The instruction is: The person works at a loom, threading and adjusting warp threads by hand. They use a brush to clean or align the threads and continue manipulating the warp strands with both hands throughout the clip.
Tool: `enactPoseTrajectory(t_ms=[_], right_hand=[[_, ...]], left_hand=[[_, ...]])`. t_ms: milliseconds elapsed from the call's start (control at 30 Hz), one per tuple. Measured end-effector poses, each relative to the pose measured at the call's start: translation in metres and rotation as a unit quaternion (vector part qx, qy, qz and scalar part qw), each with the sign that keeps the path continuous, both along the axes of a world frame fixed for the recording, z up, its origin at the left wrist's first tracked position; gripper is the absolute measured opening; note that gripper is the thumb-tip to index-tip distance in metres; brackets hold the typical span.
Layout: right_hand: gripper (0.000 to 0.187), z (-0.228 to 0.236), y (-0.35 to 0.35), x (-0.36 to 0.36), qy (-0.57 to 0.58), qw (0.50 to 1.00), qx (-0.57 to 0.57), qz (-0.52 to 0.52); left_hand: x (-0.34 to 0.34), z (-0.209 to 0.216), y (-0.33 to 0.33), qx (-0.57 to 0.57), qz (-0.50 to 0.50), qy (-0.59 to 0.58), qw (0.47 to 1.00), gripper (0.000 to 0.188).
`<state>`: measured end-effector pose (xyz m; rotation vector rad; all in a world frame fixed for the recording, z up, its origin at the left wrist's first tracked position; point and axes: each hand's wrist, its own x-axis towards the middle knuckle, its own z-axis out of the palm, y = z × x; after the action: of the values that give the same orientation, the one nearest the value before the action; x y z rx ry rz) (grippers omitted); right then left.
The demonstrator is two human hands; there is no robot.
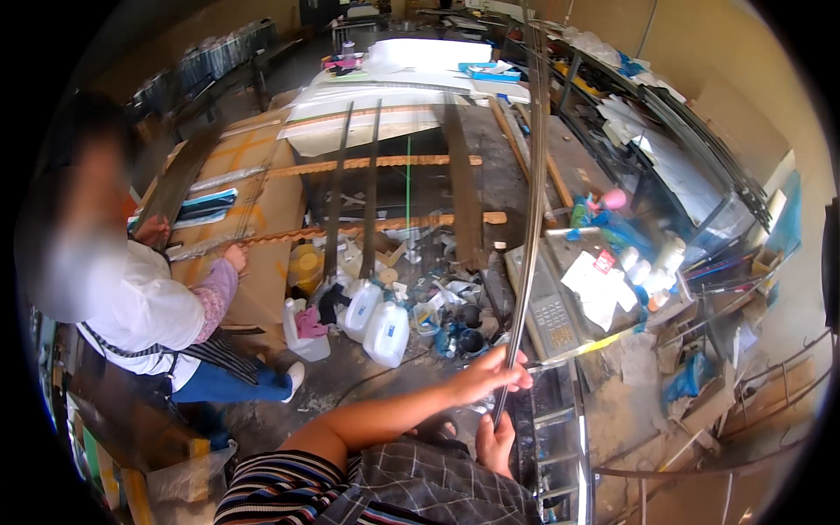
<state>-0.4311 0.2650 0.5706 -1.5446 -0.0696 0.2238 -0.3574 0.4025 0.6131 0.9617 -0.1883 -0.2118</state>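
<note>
A bundle of long, thin metal strips [529,245] stands nearly upright in front of me, its top running to the upper edge. My left hand [486,376] is closed around the strips near their lower part, with its fingertips showing on the right side. Just below, my right hand [496,444] grips the lower end, thumb up along the metal. Close to the right of the strips lies a grey scale [547,315] with a keypad. Beyond them, more dark strips [376,184] rest across notched wooden rails [367,229].
A co-worker in a white shirt [166,293] stands at a cardboard-covered bench [249,293] on the left. White plastic jugs [385,334] and scraps crowd the floor ahead. A metal ladder-like frame [557,455] is beside my right hand. Racks of sheets [674,166] line the right wall.
</note>
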Motion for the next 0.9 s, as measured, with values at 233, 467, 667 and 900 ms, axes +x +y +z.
enactPoseTrajectory(t_ms=[233,467,667,900], right_hand=[[0.02,-0.025,0.064,0.044,-0.118,0.969,-0.215,0.04],[0.014,-0.021,0.121,0.064,-0.026,0.97,-0.083,0.229],[0.021,0.005,0.193,0.062,0.066,0.942,-0.119,0.308],[0.013,-0.032,0.338,0.09,0.023,0.94,-0.055,0.337]], left_hand=[[0.02,-0.006,0.056,0.238,0.309,0.017,0.921,0.014],[0.003,0.005,0.106,-0.059,0.301,0.151,0.94,0.027],[0.014,-0.027,0.18,0.12,0.487,0.214,0.838,0.023],[0.046,-0.044,0.33,0.12,0.498,0.226,0.828,0.021]])
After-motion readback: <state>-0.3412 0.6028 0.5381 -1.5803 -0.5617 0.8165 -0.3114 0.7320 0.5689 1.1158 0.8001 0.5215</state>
